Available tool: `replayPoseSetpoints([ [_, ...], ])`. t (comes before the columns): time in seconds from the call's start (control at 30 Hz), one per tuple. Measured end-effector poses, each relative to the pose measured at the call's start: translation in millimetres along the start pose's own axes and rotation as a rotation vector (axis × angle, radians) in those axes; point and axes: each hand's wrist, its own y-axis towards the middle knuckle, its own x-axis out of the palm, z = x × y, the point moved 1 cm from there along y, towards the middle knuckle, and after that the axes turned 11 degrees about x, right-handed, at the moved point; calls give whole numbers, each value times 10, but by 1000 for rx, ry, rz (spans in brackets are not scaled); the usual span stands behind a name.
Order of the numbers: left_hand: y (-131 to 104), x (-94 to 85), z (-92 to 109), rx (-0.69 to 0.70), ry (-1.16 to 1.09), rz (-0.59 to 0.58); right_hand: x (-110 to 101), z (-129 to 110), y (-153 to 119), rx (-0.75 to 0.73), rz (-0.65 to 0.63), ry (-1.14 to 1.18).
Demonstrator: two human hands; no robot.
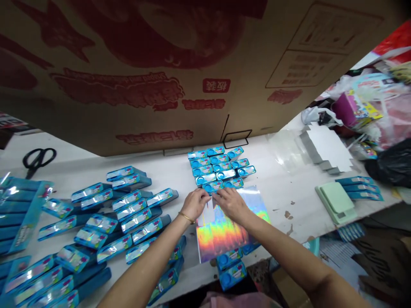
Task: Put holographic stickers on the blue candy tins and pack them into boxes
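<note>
My left hand and my right hand are close together at the front of a cluster of small blue packs. The fingers of both are bent together at the near edge of a blue pack; whatever lies between the fingertips is too small to make out. Beneath my hands lies a shiny rainbow-coloured sheet, with a small pale piece on it beside my left hand.
A big cardboard box stands behind. Many blue packs lie at the left, near black scissors. To the right are a pale green device, white card pieces and plastic bags.
</note>
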Motion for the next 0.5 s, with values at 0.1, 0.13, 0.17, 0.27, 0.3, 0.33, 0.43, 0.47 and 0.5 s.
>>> replayPoseSetpoints([
  [0.1, 1, 30, -3, -20, -70, 74, 70, 49, -65, -90, 73, 29],
  [0.13, -4, 37, -1, -27, -86, 85, 69, 63, -88, -102, 97, 47],
  [0.17, -10, 45, 1, -31, -97, 89, 55, 71, -110, -96, 118, 69],
  [0.27, -17, 58, 4, -30, -93, 93, -64, 39, -155, -23, 126, 178],
  [0.3, -16, 60, 2, -25, -80, 97, -127, 15, -156, 11, 111, 235],
  [0.33, -14, 60, -3, -18, -61, 102, -197, -9, -146, 50, 90, 303],
  [0.43, -8, 53, -30, 16, -10, 121, -417, -55, -43, 207, 21, 569],
  [0.47, -8, 43, -40, 31, -10, 141, -477, -56, 18, 262, 4, 659],
  [0.5, -8, 27, -47, 43, -32, 173, -521, -52, 91, 316, -4, 738],
])
